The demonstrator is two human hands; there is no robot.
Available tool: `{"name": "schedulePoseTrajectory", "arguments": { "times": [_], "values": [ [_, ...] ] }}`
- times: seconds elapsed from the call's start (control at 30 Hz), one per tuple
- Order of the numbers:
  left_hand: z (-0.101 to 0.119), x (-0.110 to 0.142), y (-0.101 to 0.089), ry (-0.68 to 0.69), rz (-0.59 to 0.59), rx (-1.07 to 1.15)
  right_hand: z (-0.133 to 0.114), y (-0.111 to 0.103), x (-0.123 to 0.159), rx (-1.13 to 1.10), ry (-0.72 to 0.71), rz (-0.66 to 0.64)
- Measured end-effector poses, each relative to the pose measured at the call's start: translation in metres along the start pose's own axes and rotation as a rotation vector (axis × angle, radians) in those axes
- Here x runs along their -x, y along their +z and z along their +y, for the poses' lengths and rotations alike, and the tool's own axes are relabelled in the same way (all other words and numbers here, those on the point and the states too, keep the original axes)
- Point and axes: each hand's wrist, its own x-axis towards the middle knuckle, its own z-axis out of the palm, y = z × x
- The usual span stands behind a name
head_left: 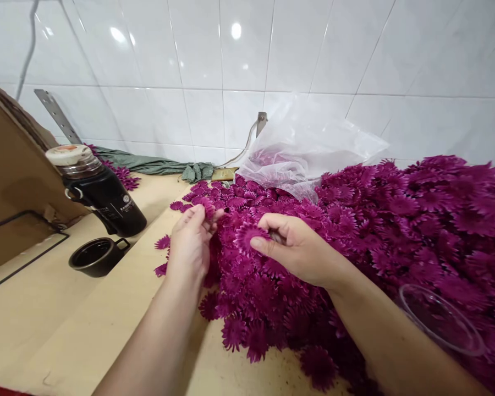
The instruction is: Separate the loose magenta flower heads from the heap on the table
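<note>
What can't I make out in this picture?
Head view, magenta flower in the left hand: partly hidden by that hand.
Head view, smaller print on the black bottle: too small to read.
Head view, details inside the plastic bag: blurred by its creased film.
Head view, cardboard: cut off by the left edge.

White lettering on a dark bottle
The black bottle (107, 203) carries one printed word (127, 205) in pale capitals, which looks like "FASHION", though its last letters are blurred. A small round emblem (126, 198) sits just above the word, its inside too fine to make out. Smaller print under the word, and more faint marks beside it on the same bottle, are too small to read.
</note>
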Motion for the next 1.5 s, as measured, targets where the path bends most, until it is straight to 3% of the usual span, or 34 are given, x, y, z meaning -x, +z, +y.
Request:
{"name": "schedulePoseTrajectory", "arguments": {
  "times": [0.07, 0.13, 0.3, 0.4, 0.5, 0.6, 0.73, 0.93, 1.17, 1.27, 1.43, 1.5],
  "values": [
    [0.001, -0.005, -0.003, 0.118, 0.048, -0.051, 0.0, -0.001, 0.0, -0.06, 0.024, 0.041],
    [0.0, -0.004, -0.004, 0.25, 0.024, -0.185, 0.002, -0.001, -0.001, -0.127, 0.067, 0.093],
    [-0.002, 0.013, -0.002, 0.602, -0.114, -0.553, 0.009, 0.0, -0.004, -0.052, 0.056, 0.122],
    [-0.001, 0.025, 0.002, 0.696, -0.276, -0.639, 0.013, -0.001, -0.005, 0.106, 0.037, 0.166],
    [-0.002, 0.033, 0.008, 0.724, -0.448, -0.719, 0.018, -0.001, -0.006, 0.129, 0.043, 0.212],
    [-0.006, 0.037, 0.011, 0.734, -0.501, -0.747, 0.022, -0.001, -0.008, 0.059, 0.075, 0.24],
    [-0.011, 0.035, 0.01, 0.795, -0.463, -0.793, 0.022, 0.001, -0.009, -0.049, 0.067, 0.202],
    [-0.011, 0.026, 0.004, 0.685, -0.387, -0.808, 0.017, 0.003, -0.006, 0.048, 0.061, 0.039],
    [-0.006, 0.027, 0.006, 0.767, -0.453, -0.799, 0.018, 0.0, -0.007, 0.232, 0.101, 0.164],
    [-0.006, 0.027, 0.006, 0.769, -0.464, -0.787, 0.02, 0.0, -0.007, 0.212, 0.088, 0.17],
    [-0.008, 0.029, 0.007, 0.762, -0.373, -0.713, 0.02, 0.005, -0.008, 0.15, 0.079, 0.163],
    [-0.008, 0.029, 0.008, 0.671, -0.292, -0.641, 0.018, 0.008, -0.008, 0.146, 0.057, 0.172]
  ]
}}
